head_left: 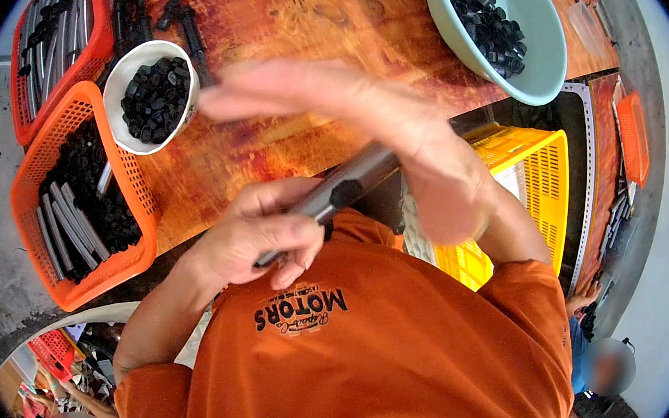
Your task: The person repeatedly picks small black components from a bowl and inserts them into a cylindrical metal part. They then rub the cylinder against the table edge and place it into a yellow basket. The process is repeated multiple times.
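Observation:
My left hand [251,235] is closed around a dark grey metal tube [367,172], thumb and fingers wrapped near its lower left end. The tube slants up to the right in front of my orange shirt. My right hand [398,119] is smeared by motion, its fingers stretched out to the left above the tube. Its palm is close to the tube's upper right end; whether they touch is hidden. Beyond my hands, a white bowl [116,118] of small black caps [157,97] stands on the wooden table [298,31].
At left, an orange basket [141,173] holds metal tubes and black parts; another basket [102,37] stands behind it. A pale teal basin [541,28] of black caps is at the table's right. A yellow crate [551,192] stands below the table edge. Other people are behind on both sides.

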Available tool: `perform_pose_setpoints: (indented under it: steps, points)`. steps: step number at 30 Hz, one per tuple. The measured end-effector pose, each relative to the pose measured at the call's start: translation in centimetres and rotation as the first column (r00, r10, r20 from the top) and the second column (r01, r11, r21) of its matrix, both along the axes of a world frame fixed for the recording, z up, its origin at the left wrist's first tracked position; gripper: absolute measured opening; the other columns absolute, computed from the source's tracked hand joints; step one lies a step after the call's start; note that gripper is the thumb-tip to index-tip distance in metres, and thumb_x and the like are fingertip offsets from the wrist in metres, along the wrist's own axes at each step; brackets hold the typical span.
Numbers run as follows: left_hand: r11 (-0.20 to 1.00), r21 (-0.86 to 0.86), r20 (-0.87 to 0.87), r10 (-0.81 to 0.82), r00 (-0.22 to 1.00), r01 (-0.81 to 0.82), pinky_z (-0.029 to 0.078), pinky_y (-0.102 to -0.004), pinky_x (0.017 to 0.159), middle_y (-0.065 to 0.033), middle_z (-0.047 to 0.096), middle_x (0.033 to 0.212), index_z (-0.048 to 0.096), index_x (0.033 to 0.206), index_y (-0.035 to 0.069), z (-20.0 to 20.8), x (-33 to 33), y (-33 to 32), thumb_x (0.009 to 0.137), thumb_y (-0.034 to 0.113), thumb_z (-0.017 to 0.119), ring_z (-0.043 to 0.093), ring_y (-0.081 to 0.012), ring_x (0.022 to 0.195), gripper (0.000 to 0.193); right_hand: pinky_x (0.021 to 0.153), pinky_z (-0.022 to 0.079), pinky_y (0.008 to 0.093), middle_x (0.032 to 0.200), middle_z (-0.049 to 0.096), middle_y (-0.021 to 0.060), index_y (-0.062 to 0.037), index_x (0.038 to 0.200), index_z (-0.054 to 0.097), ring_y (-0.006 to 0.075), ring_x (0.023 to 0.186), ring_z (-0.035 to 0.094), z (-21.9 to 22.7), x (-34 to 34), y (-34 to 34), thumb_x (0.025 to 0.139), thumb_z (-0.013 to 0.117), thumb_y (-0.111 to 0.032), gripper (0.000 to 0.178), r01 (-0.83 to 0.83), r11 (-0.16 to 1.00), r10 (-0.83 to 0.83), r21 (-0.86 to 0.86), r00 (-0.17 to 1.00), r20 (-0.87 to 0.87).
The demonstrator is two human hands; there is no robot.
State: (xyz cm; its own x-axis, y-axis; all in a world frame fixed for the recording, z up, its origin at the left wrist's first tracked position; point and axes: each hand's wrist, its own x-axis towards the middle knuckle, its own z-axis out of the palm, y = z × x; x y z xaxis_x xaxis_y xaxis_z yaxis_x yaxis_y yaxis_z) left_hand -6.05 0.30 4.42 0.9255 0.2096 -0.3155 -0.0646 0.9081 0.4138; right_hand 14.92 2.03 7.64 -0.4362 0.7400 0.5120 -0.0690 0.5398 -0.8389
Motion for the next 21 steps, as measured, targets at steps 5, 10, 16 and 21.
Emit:
perform_pose_setpoints:
  steps: [5, 10, 16, 21]
  points:
    - [0.998, 0.062, -0.101, 0.029, 0.994, -0.023, 0.03, -0.0177, 0.041, 0.0, 0.052, 0.07, 0.045, 0.135, 0.0, 1.1, -0.1, -0.2, 0.084, 0.017, 0.068, 0.038, -0.0034, 0.045, 0.058, 0.086, 0.045, 0.0416, 0.123, 0.056, 0.0241, 0.0121, 0.136, 0.032, 0.0358, 0.106, 0.059, 0.3, -1.0, 0.1, 0.074, 0.055, -0.073, 0.108, -0.108, 0.994, 0.108, 0.003, 0.986, -0.13]
    - [0.974, 0.226, -0.146, 0.052, 0.988, -0.018, 0.033, -0.016, 0.047, 0.0015, 0.054, 0.075, 0.046, 0.134, -0.001, 2.0, 0.5, 0.0, 0.086, 0.015, 0.066, 0.043, -0.0029, 0.051, 0.054, 0.09, 0.045, 0.0429, 0.126, 0.053, 0.0261, 0.013, 0.138, 0.028, 0.0382, 0.112, 0.056, -0.2, -0.9, -0.7, 0.071, 0.059, -0.071, 0.111, -0.052, 0.992, 0.034, -0.116, 0.987, -0.158]
    - [0.543, 0.83, -0.017, 0.246, 0.969, -0.123, 0.046, -0.0262, 0.059, -0.0035, 0.061, 0.081, 0.047, 0.132, -0.002, 0.6, 1.4, -0.5, 0.086, 0.008, 0.064, 0.057, -0.0121, 0.064, 0.05, 0.097, 0.041, 0.0432, 0.13, 0.05, 0.027, 0.0126, 0.139, 0.025, 0.0396, 0.12, 0.05, -1.1, -0.5, -1.2, 0.075, 0.06, -0.066, 0.107, 0.014, 0.992, -0.026, -0.127, 0.995, -0.094]
    - [-0.004, 0.996, -0.083, 0.297, 0.951, 0.088, 0.049, -0.0329, 0.054, -0.0072, 0.057, 0.074, 0.052, 0.128, 0.002, 0.6, 1.1, 0.4, 0.08, 0.006, 0.067, 0.06, -0.0208, 0.061, 0.05, 0.103, 0.036, 0.0415, 0.136, 0.044, 0.0268, 0.0096, 0.142, 0.02, 0.0376, 0.126, 0.045, -1.9, -0.2, -1.7, 0.083, 0.056, -0.062, 0.099, 0.067, 0.977, -0.071, -0.201, 0.997, -0.013]
